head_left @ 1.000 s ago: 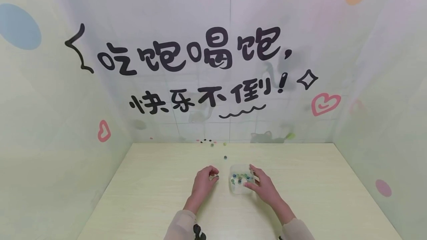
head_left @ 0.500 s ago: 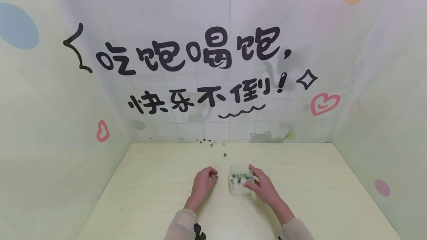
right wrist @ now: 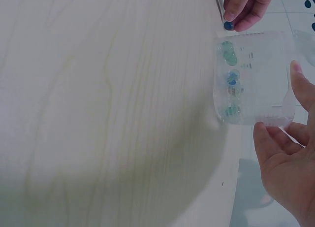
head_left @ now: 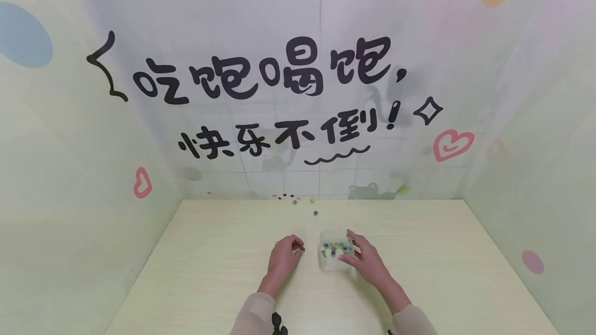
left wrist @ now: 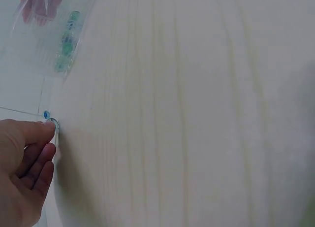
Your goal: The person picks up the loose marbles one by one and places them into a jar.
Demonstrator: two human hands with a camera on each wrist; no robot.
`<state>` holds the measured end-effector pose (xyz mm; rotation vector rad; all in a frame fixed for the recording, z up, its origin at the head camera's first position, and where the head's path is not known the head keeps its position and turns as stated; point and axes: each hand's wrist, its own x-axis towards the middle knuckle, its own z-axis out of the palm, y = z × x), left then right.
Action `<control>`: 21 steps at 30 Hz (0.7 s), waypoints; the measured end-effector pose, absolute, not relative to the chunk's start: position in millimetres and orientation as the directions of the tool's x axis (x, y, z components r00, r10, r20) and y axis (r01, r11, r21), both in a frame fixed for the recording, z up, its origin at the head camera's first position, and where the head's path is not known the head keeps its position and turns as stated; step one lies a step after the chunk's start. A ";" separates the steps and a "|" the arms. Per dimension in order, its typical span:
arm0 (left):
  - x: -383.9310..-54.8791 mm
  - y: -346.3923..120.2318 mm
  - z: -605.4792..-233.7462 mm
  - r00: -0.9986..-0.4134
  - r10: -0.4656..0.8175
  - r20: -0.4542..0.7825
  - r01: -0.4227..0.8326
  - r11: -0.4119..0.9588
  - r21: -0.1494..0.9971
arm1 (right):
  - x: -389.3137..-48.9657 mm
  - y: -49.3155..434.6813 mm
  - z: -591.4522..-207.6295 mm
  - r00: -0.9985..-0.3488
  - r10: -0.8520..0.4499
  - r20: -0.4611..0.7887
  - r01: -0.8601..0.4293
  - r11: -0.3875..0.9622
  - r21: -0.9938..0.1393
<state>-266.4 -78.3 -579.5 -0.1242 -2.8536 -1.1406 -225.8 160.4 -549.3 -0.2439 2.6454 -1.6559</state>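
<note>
A marble (head_left: pixel 303 249) is pinched between thumb and fingertips of my left hand (head_left: pixel 282 257), low over the table just left of a clear plastic container. In the right wrist view this marble (right wrist: pixel 229 25) looks blue. The container (head_left: pixel 328 265) stands upright, with several green and blue marbles (right wrist: pixel 233 78) on its bottom. My right hand (head_left: pixel 370 260) grips its right side, the thumb at the near rim and the fingers farther back. Beyond the container, one dark blue marble (head_left: pixel 315 213) lies loose on the table.
Two more marbles, one dark green (head_left: pixel 295 202) and one yellow-green (head_left: pixel 312 201), rest at the table's back edge against the printed back wall (head_left: pixel 321 180). Side walls flank the pale wooden table (head_left: pixel 209 273).
The loose dark blue marble has shifted slightly toward the back wall. My left fingertips have dipped a little with the pinched marble. The right hand and the container stay in place.
</note>
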 end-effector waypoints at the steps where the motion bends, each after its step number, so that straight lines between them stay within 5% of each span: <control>1: -266.3 -78.2 -579.6 -0.995 0.048 0.089 0.096 0.722 0.686 | -225.9 160.5 -549.6 -0.988 -0.138 0.073 -0.126 0.429 -0.895; 21: -263.3 -77.9 -579.0 -0.993 0.054 0.105 0.111 0.716 0.689 | -225.0 160.9 -548.7 -0.986 -0.144 0.080 -0.135 0.424 -0.895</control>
